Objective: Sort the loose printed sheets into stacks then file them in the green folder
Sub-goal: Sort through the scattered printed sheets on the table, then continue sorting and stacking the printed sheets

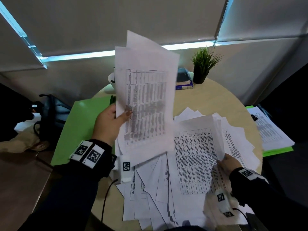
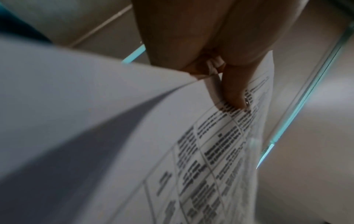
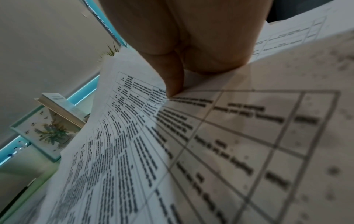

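Observation:
My left hand holds a few printed sheets upright above the table, thumb pinching them on the printed side. A green folder lies open on the table's left, under that hand. A loose pile of printed sheets spreads over the table's near half. My right hand pinches the lifted right edge of a table-printed sheet on that pile; the right wrist view shows the thumb pressed on this curled sheet.
The round wooden table carries a potted plant, a stack of books and a white bowl at its far side. A clipped bundle of sheets on another green folder sits at the right. A dark bag stands at the left.

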